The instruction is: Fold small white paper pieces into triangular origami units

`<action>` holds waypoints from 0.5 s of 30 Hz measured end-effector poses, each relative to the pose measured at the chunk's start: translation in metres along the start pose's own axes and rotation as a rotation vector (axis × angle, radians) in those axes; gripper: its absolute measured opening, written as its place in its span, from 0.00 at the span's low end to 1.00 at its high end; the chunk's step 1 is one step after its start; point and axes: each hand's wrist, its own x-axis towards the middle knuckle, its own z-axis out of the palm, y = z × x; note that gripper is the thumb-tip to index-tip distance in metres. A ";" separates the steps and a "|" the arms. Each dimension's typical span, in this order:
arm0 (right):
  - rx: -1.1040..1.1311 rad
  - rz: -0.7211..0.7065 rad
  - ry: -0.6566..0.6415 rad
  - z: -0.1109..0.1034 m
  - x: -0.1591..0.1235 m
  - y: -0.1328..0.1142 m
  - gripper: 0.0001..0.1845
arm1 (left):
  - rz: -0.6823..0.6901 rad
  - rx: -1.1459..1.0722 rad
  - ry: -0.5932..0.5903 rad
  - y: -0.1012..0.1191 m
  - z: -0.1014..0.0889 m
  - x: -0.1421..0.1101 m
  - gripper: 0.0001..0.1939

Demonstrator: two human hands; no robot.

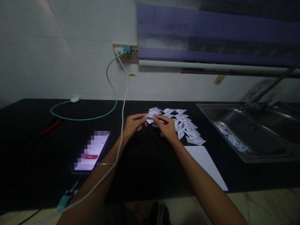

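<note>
"Small folded white paper piece (150,117), where is it?"
"Above the black table (145,168), pinched between fingertips of the left hand (134,124) and right hand (166,125)."
"And nearby?"
"Folded white paper boats (187,125), just beside the right hand; a flat white sheet (207,164) lies nearer the person."

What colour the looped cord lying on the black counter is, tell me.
The cord is teal, best seen in the head view.
</note>
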 end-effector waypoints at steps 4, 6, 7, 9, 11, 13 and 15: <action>-0.024 -0.037 -0.009 -0.003 0.001 0.003 0.14 | -0.004 0.062 0.000 0.000 0.002 0.000 0.22; -0.038 -0.051 -0.009 -0.003 0.002 0.005 0.12 | 0.010 0.069 0.021 -0.001 0.002 0.001 0.22; -0.041 -0.054 -0.008 -0.002 0.001 0.006 0.12 | 0.019 0.071 0.031 -0.001 0.002 0.001 0.23; -0.053 -0.055 -0.007 -0.001 0.001 0.007 0.11 | 0.028 0.088 0.042 -0.002 0.003 0.002 0.23; -0.080 -0.060 0.004 0.000 0.001 0.006 0.12 | 0.020 0.122 0.033 -0.003 0.003 0.002 0.23; -0.122 -0.069 0.032 0.000 0.000 0.005 0.12 | 0.002 0.163 0.009 -0.003 0.003 0.002 0.23; -0.156 -0.076 0.056 0.000 0.001 0.005 0.12 | -0.014 0.204 -0.024 -0.004 0.003 0.002 0.22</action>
